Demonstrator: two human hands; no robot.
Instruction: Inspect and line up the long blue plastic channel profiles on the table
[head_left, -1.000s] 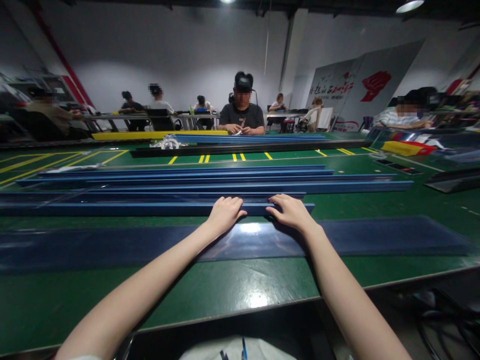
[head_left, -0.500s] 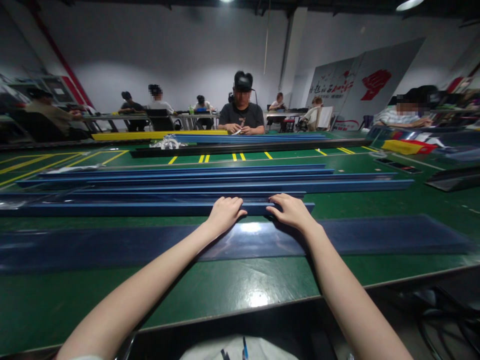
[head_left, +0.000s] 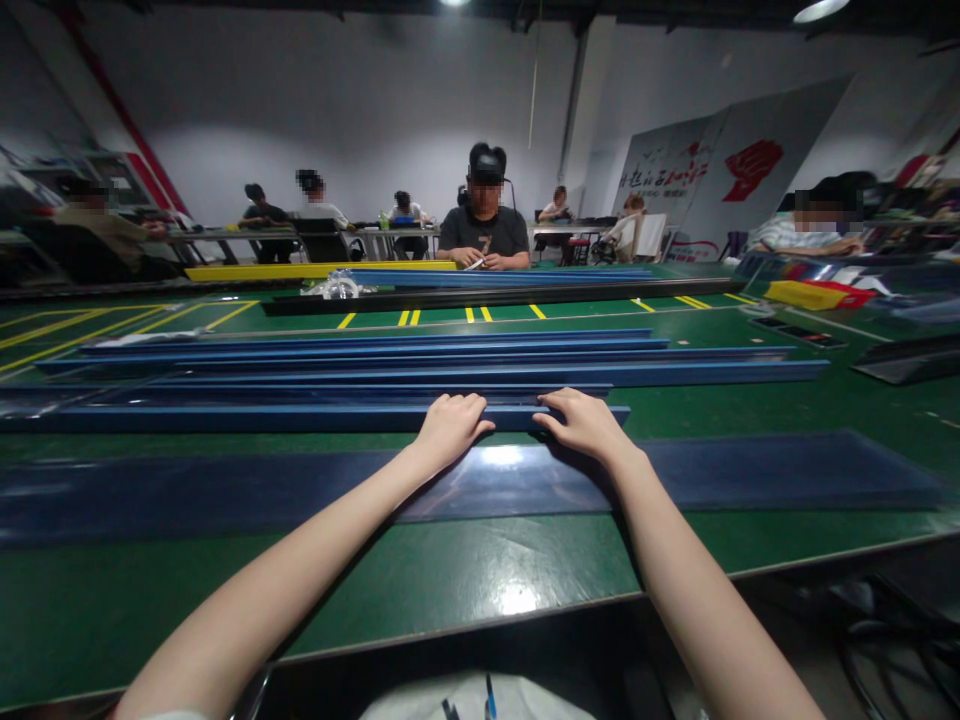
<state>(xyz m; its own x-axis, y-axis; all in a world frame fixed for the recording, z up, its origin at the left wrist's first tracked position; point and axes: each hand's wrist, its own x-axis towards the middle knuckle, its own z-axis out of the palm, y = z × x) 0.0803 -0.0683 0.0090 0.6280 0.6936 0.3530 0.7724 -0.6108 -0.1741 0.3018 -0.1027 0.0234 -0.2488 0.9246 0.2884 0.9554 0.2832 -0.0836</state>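
Observation:
My left hand (head_left: pixel 450 428) and my right hand (head_left: pixel 581 422) rest side by side on the nearest long blue rail (head_left: pixel 225 417), fingers curled over its top edge and gripping it. The rail runs left to right across the green table (head_left: pixel 465 570). A flat dark blue strip (head_left: pixel 787 470) lies just in front of the rail, under my wrists. Several more blue rails (head_left: pixel 450 362) lie parallel behind it.
A person in a dark shirt (head_left: pixel 484 232) sits opposite behind a black rail (head_left: pixel 495 296) and a yellow one (head_left: pixel 300 269). Other people sit at tables farther back and to the right. Red and yellow items (head_left: pixel 817 294) lie at the right.

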